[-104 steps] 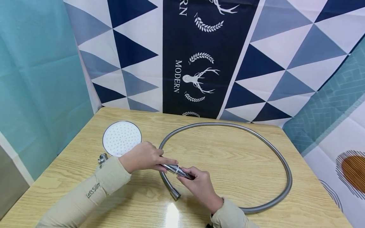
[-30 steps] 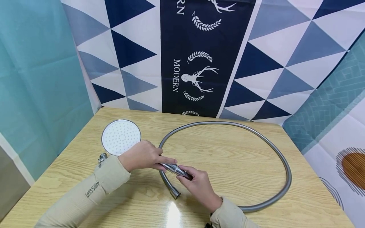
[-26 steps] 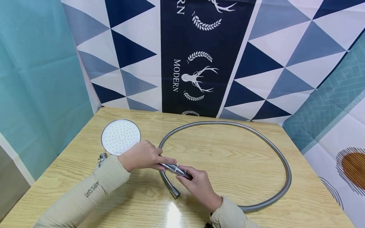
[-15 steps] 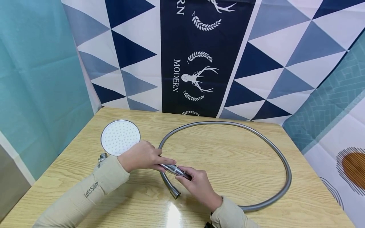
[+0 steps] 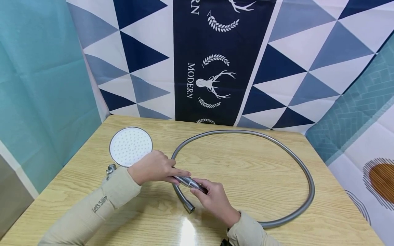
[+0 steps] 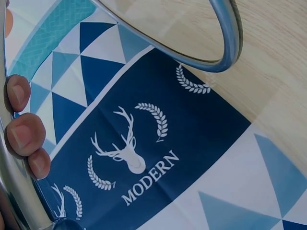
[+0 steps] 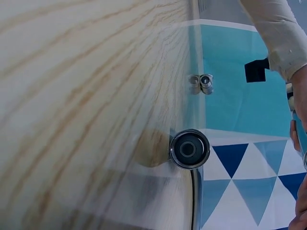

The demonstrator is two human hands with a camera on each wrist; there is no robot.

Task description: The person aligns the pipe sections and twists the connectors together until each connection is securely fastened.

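Observation:
A shower head with a round white face [image 5: 130, 147] is held up over the table at left. My left hand [image 5: 155, 169] grips its chrome handle [image 5: 184, 180], index finger laid along it. In the left wrist view, fingertips [image 6: 26, 134] wrap the handle [image 6: 31, 206]. Fingers and thumb of my right hand [image 5: 217, 201] pinch the chrome hose fitting [image 5: 194, 185] at the handle's lower end, where a thin pale ring shows at the joint. The grey shower hose [image 5: 303, 167] loops across the table; its stretch near my right hand is hidden behind hand and sleeve.
The hose's other end fitting [image 5: 189, 207] lies loose on the wooden table [image 5: 246, 164], also seen as a round end fitting [image 7: 189, 149] in the right wrist view. A small chrome part [image 5: 111, 169] sits beside the left sleeve, partly covered. Patterned cloth [image 5: 212, 68] hangs behind.
Both hands stay at the joint. Compared with the oldest frame, the right fingertips have shifted slightly up the fitting; the loose hose end has barely moved.

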